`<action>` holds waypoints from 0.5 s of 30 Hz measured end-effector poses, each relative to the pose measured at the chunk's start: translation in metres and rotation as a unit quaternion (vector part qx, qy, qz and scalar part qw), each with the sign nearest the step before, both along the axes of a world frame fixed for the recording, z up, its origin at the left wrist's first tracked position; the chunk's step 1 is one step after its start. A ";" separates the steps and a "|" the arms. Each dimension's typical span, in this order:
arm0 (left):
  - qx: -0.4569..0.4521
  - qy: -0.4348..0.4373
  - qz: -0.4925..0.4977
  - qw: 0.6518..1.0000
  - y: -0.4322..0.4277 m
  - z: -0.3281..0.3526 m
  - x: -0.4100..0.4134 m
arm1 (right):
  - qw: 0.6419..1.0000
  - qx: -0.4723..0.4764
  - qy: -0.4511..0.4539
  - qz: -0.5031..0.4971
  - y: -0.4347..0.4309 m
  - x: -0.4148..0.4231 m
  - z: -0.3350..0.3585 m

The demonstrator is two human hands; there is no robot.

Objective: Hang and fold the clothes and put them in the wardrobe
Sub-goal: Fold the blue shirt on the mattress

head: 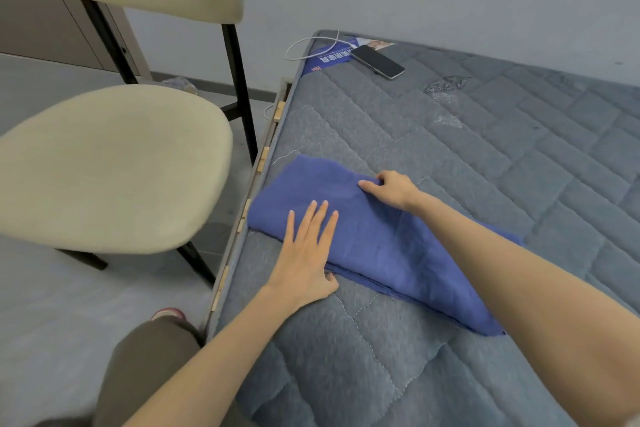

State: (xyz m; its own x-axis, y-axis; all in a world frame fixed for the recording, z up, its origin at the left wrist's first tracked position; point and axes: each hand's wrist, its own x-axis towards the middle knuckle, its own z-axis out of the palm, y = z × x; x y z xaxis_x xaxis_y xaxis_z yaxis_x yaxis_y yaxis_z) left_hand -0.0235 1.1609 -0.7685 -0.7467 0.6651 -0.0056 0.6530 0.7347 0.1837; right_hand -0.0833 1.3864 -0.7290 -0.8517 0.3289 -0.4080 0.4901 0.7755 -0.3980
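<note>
A blue garment lies folded into a long strip on the grey quilted mattress, near its left edge. My left hand presses flat on the strip's near left part, fingers straight and spread. My right hand sits at the far edge of the cloth, fingers curled and pinching the fabric's fold. The wardrobe is not in view.
A cream chair with black legs stands close to the mattress's left side. At the bed's far corner lie a phone, a white cable and a blue leaflet. My leg and shoe are by the bed frame.
</note>
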 end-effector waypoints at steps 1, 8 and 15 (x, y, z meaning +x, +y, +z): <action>-0.002 -0.003 0.000 1.000 0.001 -0.002 0.001 | 1.000 -0.010 -0.001 -0.004 0.000 0.000 0.000; -0.005 0.020 0.023 1.000 0.007 -0.010 0.000 | 0.995 -0.102 -0.003 -0.006 -0.006 -0.012 -0.001; 0.015 -0.006 0.052 0.999 0.014 -0.006 -0.007 | 0.979 -0.199 0.035 -0.014 -0.001 -0.014 0.012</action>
